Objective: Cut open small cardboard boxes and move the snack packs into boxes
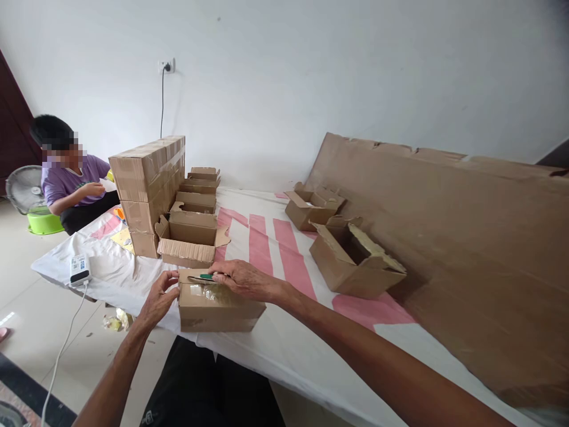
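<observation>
A closed cardboard box (222,314) sits at the table's front edge, with glossy clear tape on its top. My left hand (159,299) is at its left end, fingers bent and holding that edge. In my right hand (244,279) is a green-handled knife (205,277), its thin blade pointing left across the box top. The closed fingers hide part of the handle, and the blade lies on or just above the cardboard; which one, I cannot tell. Just behind stands an open carton (186,256) with its flaps raised.
Taped boxes (140,190) are stacked at the left, beside a row of open cartons. Two open cartons (351,267) stand right of centre, before a large leaning cardboard sheet (466,249). A white device (80,270) with a cable lies at the left corner. A person (73,178) crouches beyond.
</observation>
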Tool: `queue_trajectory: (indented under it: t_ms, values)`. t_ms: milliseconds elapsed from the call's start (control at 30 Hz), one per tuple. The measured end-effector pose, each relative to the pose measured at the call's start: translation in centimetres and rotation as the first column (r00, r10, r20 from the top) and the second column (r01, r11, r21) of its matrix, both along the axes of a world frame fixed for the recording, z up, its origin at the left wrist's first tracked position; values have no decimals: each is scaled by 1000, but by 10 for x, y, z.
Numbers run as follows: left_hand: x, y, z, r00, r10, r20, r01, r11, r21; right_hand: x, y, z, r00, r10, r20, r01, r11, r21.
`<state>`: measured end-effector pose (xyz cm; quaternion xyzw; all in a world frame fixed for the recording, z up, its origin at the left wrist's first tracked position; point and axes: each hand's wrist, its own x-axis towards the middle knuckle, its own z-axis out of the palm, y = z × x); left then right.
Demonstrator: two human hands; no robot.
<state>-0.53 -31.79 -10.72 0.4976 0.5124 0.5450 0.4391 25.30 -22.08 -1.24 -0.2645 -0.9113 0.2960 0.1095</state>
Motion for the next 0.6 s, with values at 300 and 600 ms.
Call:
queue_trajectory:
  t_ms: [300,600]
  values:
    - [1,0,1,1000,3,-9,-3,1000,20,3,4,14,996,70,57,-72,997,33]
    - [2,4,1,998,24,-51,-22,999,44,-38,0,59,902,56,428,-181,949,257]
